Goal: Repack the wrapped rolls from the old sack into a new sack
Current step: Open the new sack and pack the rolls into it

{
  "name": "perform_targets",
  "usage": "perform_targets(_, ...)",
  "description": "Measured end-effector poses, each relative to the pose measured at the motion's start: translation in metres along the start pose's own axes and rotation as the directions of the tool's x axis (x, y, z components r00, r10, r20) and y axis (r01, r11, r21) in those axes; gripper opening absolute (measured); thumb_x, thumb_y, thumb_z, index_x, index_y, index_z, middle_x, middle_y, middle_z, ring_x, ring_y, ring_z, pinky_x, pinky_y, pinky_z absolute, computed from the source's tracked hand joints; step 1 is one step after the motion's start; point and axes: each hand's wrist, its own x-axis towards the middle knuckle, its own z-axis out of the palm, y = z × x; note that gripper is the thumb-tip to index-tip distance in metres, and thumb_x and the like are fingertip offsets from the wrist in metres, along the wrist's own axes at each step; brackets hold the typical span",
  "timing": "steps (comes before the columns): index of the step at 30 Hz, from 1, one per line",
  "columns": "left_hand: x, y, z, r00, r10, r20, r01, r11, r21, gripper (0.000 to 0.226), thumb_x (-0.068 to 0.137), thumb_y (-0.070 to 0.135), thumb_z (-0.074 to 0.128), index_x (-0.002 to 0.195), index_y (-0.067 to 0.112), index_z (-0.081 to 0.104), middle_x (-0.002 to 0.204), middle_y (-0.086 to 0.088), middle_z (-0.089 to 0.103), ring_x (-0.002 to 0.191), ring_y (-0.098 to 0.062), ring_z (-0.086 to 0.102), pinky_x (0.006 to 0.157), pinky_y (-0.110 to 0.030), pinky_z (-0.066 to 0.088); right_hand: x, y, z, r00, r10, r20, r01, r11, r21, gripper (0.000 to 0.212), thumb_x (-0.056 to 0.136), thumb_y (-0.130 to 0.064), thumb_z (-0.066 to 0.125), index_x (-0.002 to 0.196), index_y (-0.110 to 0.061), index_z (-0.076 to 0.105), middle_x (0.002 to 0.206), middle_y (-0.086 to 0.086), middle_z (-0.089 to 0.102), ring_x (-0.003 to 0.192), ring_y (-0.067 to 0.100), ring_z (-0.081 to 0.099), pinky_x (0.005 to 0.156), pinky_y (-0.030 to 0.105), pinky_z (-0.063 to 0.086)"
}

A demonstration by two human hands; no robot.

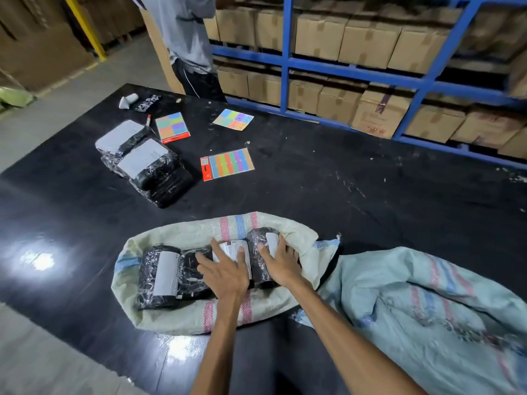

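A cream woven sack (176,232) with pink and blue stripes lies open on the black table. Several black wrapped rolls with white labels lie side by side inside it, the leftmost roll (159,276) untouched. My left hand (225,270) presses flat, fingers spread, on the labelled middle roll (232,249). My right hand (281,262) rests with spread fingers on the rightmost roll (261,238) by the sack's rim. A pale blue-green striped sack (427,303) lies crumpled to the right, touching the cream sack.
Further wrapped rolls (145,162) are stacked at the table's back left. Three colourful sticker sheets (227,164), a marker (148,119) and a small grey object lie beyond. A person (188,44) stands at the far edge. Blue racking (356,71) with cartons runs along the right.
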Motion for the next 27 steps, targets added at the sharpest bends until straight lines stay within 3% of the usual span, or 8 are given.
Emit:
perform_targets(6, 0.004, -0.011, -0.01, 0.993, 0.097, 0.069, -0.094, 0.994, -0.047, 0.08, 0.095, 0.063, 0.044, 0.158, 0.019, 0.02, 0.14, -0.028, 0.035, 0.12, -0.044, 0.038, 0.099, -0.051, 0.038, -0.007, 0.002, -0.008, 0.999, -0.049, -0.01, 0.05, 0.996, 0.068, 0.092, 0.093, -0.072, 0.04, 0.161, -0.018, 0.01, 0.159, 0.018, 0.028, 0.149, 0.035, 0.024, 0.118, 0.048, 0.028)
perform_targets(10, -0.01, -0.004, -0.021, 0.992, 0.119, 0.039, -0.117, 0.993, -0.032, 0.079, 0.096, 0.049, 0.054, 0.156, 0.011, 0.021, 0.135, -0.031, 0.041, 0.119, -0.042, 0.038, 0.099, -0.05, 0.035, -0.033, 0.023, -0.029, 0.978, -0.186, -0.091, 0.194, 0.977, 0.087, 0.054, 0.099, -0.044, 0.051, 0.144, -0.014, 0.047, 0.137, 0.011, 0.055, 0.133, 0.028, 0.047, 0.11, 0.039, 0.04)
perform_targets(13, -0.04, 0.007, -0.028, 0.942, 0.33, -0.066, -0.334, 0.939, -0.078, 0.071, 0.089, 0.037, 0.058, 0.149, 0.005, 0.036, 0.13, -0.028, 0.047, 0.114, -0.04, 0.04, 0.098, -0.05, 0.036, -0.067, 0.05, -0.06, 0.93, -0.272, -0.248, 0.296, 0.953, 0.064, 0.044, 0.101, -0.026, 0.055, 0.142, -0.012, 0.054, 0.138, 0.006, 0.059, 0.13, 0.022, 0.053, 0.112, 0.037, 0.04)
perform_targets(17, -0.115, 0.031, -0.015, 0.759, 0.646, -0.083, -0.643, 0.724, -0.249, 0.061, 0.084, 0.038, 0.053, 0.137, 0.006, 0.049, 0.126, -0.017, 0.052, 0.115, -0.033, 0.044, 0.101, -0.045, 0.039, -0.135, 0.111, -0.11, 0.834, -0.275, -0.478, 0.348, 0.935, 0.07, 0.038, 0.096, -0.016, 0.057, 0.134, -0.014, 0.062, 0.124, 0.001, 0.065, 0.11, 0.015, 0.064, 0.099, 0.039, 0.052)
perform_targets(21, -0.216, 0.039, 0.019, 0.545, 0.822, 0.164, -0.73, 0.561, -0.389, 0.057, 0.084, 0.033, 0.062, 0.135, 0.011, 0.05, 0.125, -0.008, 0.054, 0.117, -0.026, 0.046, 0.1, -0.038, 0.04, -0.215, 0.192, -0.149, 0.758, -0.146, -0.636, 0.236, 0.97, 0.058, 0.046, 0.088, -0.022, 0.058, 0.132, -0.012, 0.062, 0.129, 0.001, 0.066, 0.114, 0.02, 0.065, 0.101, 0.041, 0.051)
perform_targets(24, -0.274, 0.031, 0.048, 0.358, 0.827, 0.433, -0.769, 0.524, -0.365, 0.07, 0.077, 0.053, 0.051, 0.136, 0.015, 0.051, 0.129, -0.006, 0.055, 0.122, -0.028, 0.048, 0.101, -0.04, 0.043, -0.267, 0.25, -0.161, 0.768, 0.005, -0.64, 0.063, 0.995, 0.083, 0.055, 0.086, -0.031, 0.057, 0.139, -0.015, 0.056, 0.135, 0.005, 0.061, 0.127, 0.027, 0.056, 0.107, 0.046, 0.045)
perform_targets(27, -0.319, 0.014, 0.076, 0.207, 0.705, 0.678, -0.824, 0.499, -0.267, 0.086, 0.073, 0.064, 0.059, 0.144, 0.019, 0.042, 0.14, -0.004, 0.048, 0.133, -0.026, 0.043, 0.108, -0.039, 0.04, -0.314, 0.298, -0.16, 0.759, 0.129, -0.638, -0.097, 0.992, 0.085, 0.068, 0.079, -0.039, 0.06, 0.144, -0.024, 0.049, 0.137, 0.002, 0.056, 0.131, 0.026, 0.047, 0.106, 0.05, 0.042)
